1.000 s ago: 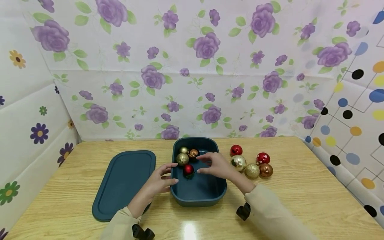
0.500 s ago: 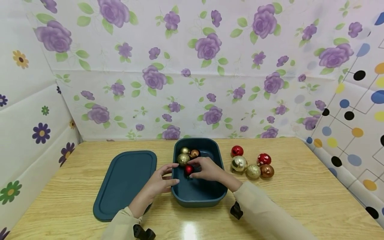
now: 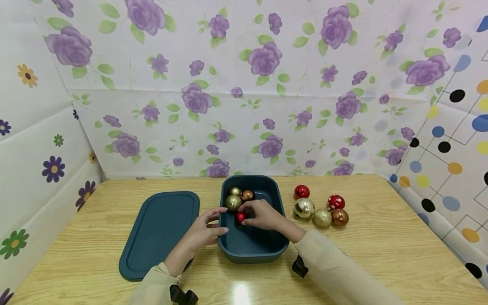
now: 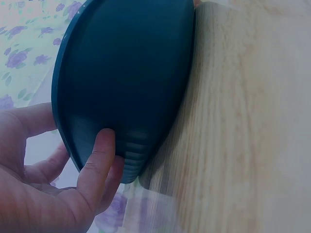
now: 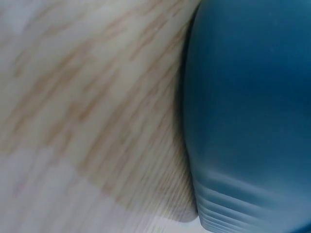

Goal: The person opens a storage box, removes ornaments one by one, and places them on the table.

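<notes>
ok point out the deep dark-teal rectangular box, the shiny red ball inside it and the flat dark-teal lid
Deep dark-teal rectangular box (image 3: 249,241): head view, bare inside floor
Shiny red ball (image 3: 239,217): head view, its exposed surface
Flat dark-teal lid (image 3: 158,235): head view, middle of its panel

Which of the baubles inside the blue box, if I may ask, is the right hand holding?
The right hand pinches the red bauble; the two gold baubles and the copper bauble lie farther back in the box.

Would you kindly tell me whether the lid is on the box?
No, the lid lies on the table, to the left of the open box.
</notes>
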`<act>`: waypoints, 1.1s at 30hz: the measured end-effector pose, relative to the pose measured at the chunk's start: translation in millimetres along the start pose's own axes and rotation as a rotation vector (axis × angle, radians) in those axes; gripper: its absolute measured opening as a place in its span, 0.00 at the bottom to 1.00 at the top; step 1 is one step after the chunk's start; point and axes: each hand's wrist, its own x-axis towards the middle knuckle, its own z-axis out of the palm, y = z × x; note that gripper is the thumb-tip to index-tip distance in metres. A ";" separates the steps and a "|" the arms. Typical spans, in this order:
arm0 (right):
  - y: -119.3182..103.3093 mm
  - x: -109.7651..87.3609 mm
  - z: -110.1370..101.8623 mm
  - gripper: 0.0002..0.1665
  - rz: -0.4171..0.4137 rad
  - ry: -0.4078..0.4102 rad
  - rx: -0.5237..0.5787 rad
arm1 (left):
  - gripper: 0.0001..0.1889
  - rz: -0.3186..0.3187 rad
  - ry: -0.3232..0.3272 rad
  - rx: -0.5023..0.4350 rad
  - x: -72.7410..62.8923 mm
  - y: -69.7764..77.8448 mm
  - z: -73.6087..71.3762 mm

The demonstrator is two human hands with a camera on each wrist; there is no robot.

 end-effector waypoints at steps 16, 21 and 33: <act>-0.7 -8.7 -4.7 0.17 -0.017 0.053 0.042 | 0.27 -0.005 0.000 -0.007 1.3 -0.4 1.2; -3.5 -19.4 -11.1 0.18 -0.015 0.063 0.097 | 0.27 -0.009 0.012 -0.004 1.5 -0.6 0.9; -10.5 -51.4 -42.4 0.20 0.005 0.101 0.198 | 0.27 -0.007 0.013 -0.008 0.8 -1.0 0.6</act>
